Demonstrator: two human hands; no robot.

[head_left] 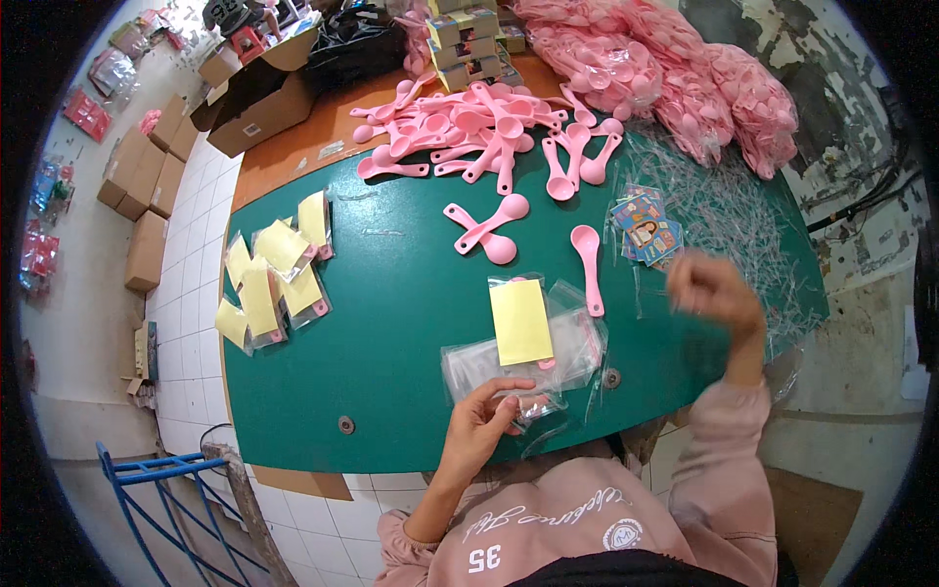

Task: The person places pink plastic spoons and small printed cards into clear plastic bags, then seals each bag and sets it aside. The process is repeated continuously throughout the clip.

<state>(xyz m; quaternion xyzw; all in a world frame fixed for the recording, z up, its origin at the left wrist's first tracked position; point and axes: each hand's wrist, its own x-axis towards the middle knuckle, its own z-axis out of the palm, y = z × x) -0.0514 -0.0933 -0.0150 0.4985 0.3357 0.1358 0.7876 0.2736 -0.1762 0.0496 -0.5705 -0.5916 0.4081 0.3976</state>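
Note:
My left hand (477, 421), closed at the table's near edge, grips the lower end of a clear plastic bag (551, 398). In that bag area lies a yellow card (522, 321) with a bit of pink showing below it, on top of a stack of flat clear bags (469, 370). Smeared by motion, my right hand (716, 293) is raised on the right, near colourful printed cards (646, 230); its grip cannot be made out. A single pink spoon (591, 269) lies between the two hands, and two crossed pink spoons (489, 228) lie farther left.
Packed bags with yellow cards (262, 293) lie on the left of the green table (391, 323). A heap of pink spoons (469, 127) and stuffed bags of spoons (675, 78) fill the back. Clear plastic strips (724, 196) cover the right side. A blue metal frame (166, 465) stands lower left.

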